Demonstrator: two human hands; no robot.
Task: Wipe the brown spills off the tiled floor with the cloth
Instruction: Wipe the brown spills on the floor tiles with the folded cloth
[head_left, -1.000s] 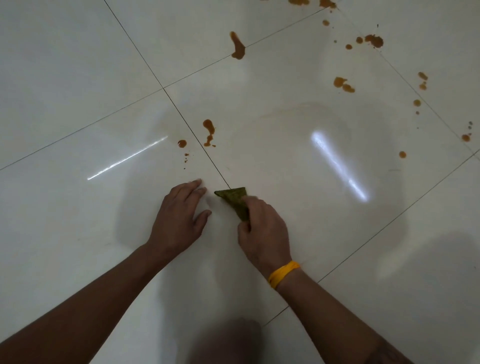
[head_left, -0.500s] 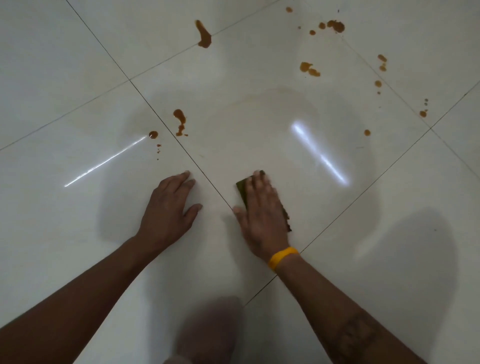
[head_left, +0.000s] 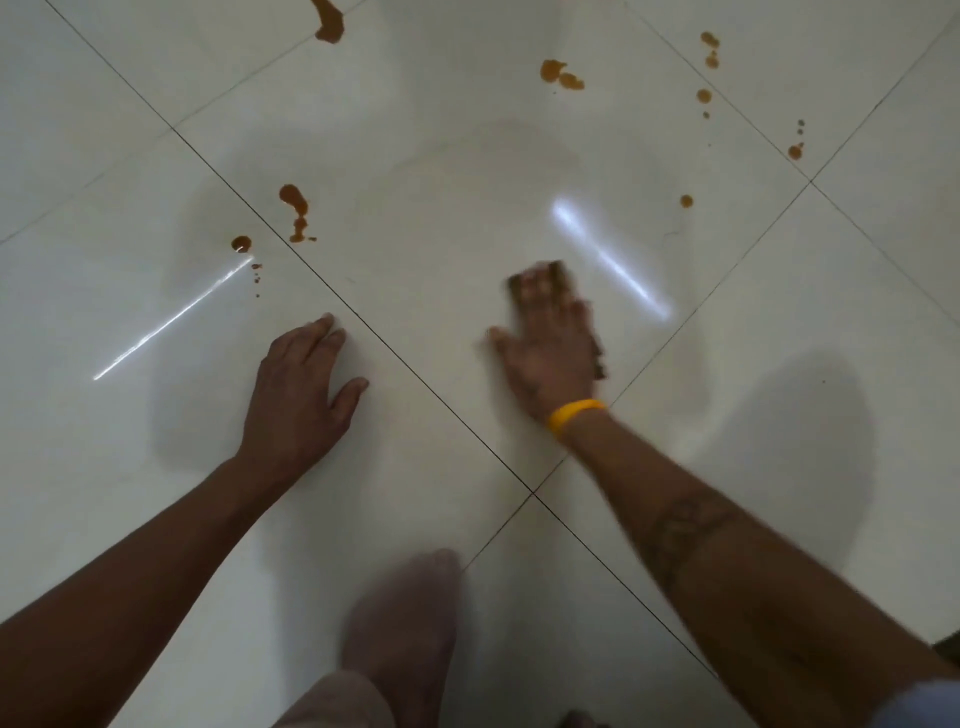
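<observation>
My right hand (head_left: 550, 348), with a yellow wristband, presses flat on a dark green cloth (head_left: 558, 271) on the white tiled floor (head_left: 426, 249); only the cloth's edges show past my fingers, and the hand is blurred. My left hand (head_left: 298, 384) rests palm down on the floor, fingers apart, holding nothing. Brown spills lie beyond both hands: a streak (head_left: 297, 210) and a round drop (head_left: 241, 242) ahead of my left hand, a blob (head_left: 329, 23) at the top, a double patch (head_left: 561, 75) and several small drops (head_left: 704, 96) at the upper right.
Dark grout lines cross the floor and meet between my forearms (head_left: 532, 493). My bare foot (head_left: 410, 623) stands at the bottom middle. Two bright light reflections (head_left: 608, 260) streak the glossy tiles. A faint wet sheen covers the tile ahead of my right hand.
My right hand flattened onto the cloth and slid it to the right, away from the grout line. My left hand stayed planted. The view has shifted forward.
</observation>
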